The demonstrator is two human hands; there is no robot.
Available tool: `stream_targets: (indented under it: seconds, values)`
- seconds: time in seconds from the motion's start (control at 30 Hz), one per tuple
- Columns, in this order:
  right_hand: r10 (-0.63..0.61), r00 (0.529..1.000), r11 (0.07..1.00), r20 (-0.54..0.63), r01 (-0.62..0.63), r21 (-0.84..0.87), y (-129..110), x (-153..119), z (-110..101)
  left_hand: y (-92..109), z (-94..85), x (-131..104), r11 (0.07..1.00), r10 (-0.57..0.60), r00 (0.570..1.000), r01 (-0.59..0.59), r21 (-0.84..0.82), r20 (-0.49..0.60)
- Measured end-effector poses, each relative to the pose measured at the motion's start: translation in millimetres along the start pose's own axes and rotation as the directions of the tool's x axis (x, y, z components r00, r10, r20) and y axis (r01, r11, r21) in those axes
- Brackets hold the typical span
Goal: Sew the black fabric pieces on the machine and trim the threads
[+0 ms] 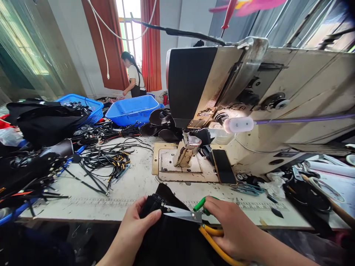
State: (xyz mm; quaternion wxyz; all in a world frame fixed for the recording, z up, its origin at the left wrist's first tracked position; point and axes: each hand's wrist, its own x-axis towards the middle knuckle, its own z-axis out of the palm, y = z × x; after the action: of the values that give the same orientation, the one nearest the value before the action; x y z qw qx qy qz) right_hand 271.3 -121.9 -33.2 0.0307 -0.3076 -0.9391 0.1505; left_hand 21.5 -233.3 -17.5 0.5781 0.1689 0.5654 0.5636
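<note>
A black fabric piece (pixel 173 236) hangs over the table's front edge, pinched near its upper end between the thumb and fingers of my left hand (pixel 135 225). From the right, my right hand (pixel 235 225) holds scissors (pixel 194 216) with green and yellow handles. The scissors' blades are parted and point left, their tips close to my left thumb and a small metal bit on the fabric. Behind both hands stands the sewing machine's post (pixel 186 149) on its metal plate.
The sewing machine (pixel 191 85) fills the upper right. A phone (pixel 224 166) lies beside its plate, blue-handled snips (pixel 248 189) farther right. Black cords (pixel 107 160) and black items lie left. Behind are a blue tub (pixel 130 111), a blue basket (pixel 95 109) and a person (pixel 135 77).
</note>
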Motion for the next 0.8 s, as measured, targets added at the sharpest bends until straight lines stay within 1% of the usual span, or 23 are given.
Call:
stream_targets:
  seconds: [0.07, 0.13, 0.27, 0.4, 0.53, 0.7, 0.8]
  values:
    - [-0.024, 0.999, 0.999, -0.035, 0.022, -0.034, 1, 0, 3, -1, -0.9, 1, 1.0, -0.003, 1.0, 0.003, -0.005, 0.013]
    - [-0.031, 0.999, 0.999, -0.036, 0.029, -0.044, 3, 0, 4, -2, -1.0, 2, 1.0, -0.011, 1.0, 0.011, -0.01, 0.024]
    - [-0.037, 0.999, 0.999, 0.028, 0.037, -0.004, 2, 3, 1, -2, 1.1, 1, 0.999, -0.017, 1.0, 0.017, -0.029, 0.026]
    - [-0.028, 0.997, 0.998, 0.074, 0.032, -0.056, -2, 6, -6, 0, 3.9, -1, 1.0, -0.008, 1.0, 0.009, -0.026, 0.024]
    - [-0.025, 0.995, 0.995, 0.094, 0.034, -0.097, -4, 5, -6, 0, 5.2, -2, 0.999, -0.011, 1.0, 0.011, -0.033, 0.009]
    - [-0.066, 0.998, 0.979, 0.013, 0.068, -0.191, -2, 1, 2, 0, 6.2, -1, 0.999, -0.025, 1.0, 0.024, -0.044, -0.018]
    - [-0.084, 0.996, 0.971, -0.006, 0.08, -0.224, -2, 0, 5, 0, 6.2, -1, 0.998, -0.039, 0.999, 0.037, -0.049, -0.022]
